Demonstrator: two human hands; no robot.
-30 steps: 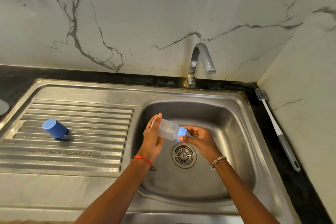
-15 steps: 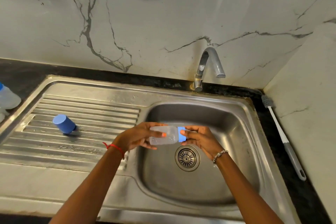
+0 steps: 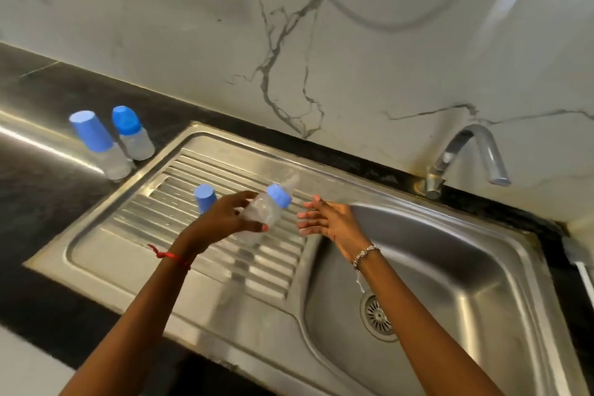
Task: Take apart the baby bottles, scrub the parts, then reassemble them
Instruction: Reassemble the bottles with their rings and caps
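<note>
Nearest to the camera, two bare forearms reach forward over the steel sink unit (image 3: 225, 325), which is set into a dark desk (image 3: 41, 283). The basin (image 3: 466, 267) lies on the right, with a round drain strainer (image 3: 377, 317) in its bottom, partly crossed by the right forearm. The left wrist carries a red thread (image 3: 167, 255) and the right wrist a beaded bracelet (image 3: 364, 254). Above the ribbed drainboard (image 3: 154, 219), the left hand (image 3: 225, 219) is grasping a clear baby bottle (image 3: 263, 212) around its body; its fingers (image 3: 244, 196) are curled around the plastic, and the bottle is tilted with its blue collar (image 3: 279, 195) and a clear teat (image 3: 291, 180) pointing up and away. The right hand (image 3: 331, 222) is just beside the bottle and does not touch it; its fingers (image 3: 308, 215) are released, spread flat and hold nothing. Behind the left hand, partly hidden by it, a blue cap (image 3: 205, 198) lies on the drainboard. Farther left, on the desk beside the rim of the sink unit, two more baby bottles stand close together: the nearer bottle (image 3: 103, 151) and the farther bottle (image 3: 133, 133), both with blue covers on top. At the back right, a curved metal tap (image 3: 466, 154) rises at the edge of the basin. Behind all is a white marble wall (image 3: 193, 42) with grey veins.
</note>
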